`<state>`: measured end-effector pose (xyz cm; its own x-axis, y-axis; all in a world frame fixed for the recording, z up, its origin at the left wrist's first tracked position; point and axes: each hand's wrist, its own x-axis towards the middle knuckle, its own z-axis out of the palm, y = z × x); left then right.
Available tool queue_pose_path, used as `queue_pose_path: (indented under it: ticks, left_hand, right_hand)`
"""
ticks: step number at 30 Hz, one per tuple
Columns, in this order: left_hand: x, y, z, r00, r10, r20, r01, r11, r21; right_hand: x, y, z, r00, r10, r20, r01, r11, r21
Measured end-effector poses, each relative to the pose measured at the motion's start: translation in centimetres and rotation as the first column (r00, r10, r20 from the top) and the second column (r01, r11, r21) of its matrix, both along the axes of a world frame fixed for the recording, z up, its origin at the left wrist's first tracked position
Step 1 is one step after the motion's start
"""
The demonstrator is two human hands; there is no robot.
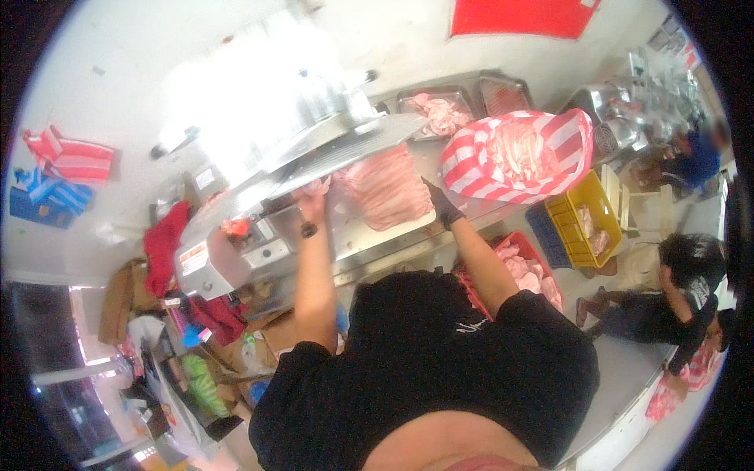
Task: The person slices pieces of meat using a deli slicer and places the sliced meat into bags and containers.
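Note:
A metal meat slicer [206, 265] stands before me. My left hand [312, 197], ungloved and with a dark band at the wrist, is at the slicer's near side, touching thin pink meat; its fingers are partly hidden. My right hand [440, 203], in a dark glove, is at the right edge of a broad layered pile of sliced meat [389, 188] on a pale board [412, 226]. Its fingertips are hard to make out. To the right, a red-and-white striped plastic bag [465, 168] lies open around more sliced meat [518, 153].
Behind the bag are metal trays [406, 97] of meat. Below the table's right part stand a red crate [533, 247] of meat and a yellow crate [556, 218]. One person [648, 300] is low at the right; another [695, 159] is farther back. Cardboard boxes [283, 335] lie at lower left.

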<state>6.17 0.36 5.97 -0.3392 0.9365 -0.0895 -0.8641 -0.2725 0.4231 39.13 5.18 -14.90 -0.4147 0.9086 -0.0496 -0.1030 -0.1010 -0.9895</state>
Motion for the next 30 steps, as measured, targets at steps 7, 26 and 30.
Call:
queue_pose_path:
  ticks: [7, 26, 30]
  left_hand:
    - [0.4, -1.6, 1.3, 0.999, -0.037, -0.007, 0.038, 0.995, 0.092]
    - [0.5, -1.3, -1.5, 0.991, -0.089, 0.101, 0.096, 0.994, -0.062]
    - [3.9, -4.4, -1.0, 0.888, 0.091, -0.451, -0.192, 0.964, -0.184]
  right_hand:
    - [-0.4, -0.7, 2.6, 0.995, -0.032, 0.091, 0.04, 0.995, -0.092]
    - [0.5, 0.1, -0.6, 0.992, -0.09, -0.083, 0.079, 0.988, -0.129]
    - [-1.6, -1.2, 2.1, 0.995, -0.08, -0.061, 0.071, 0.988, -0.139]
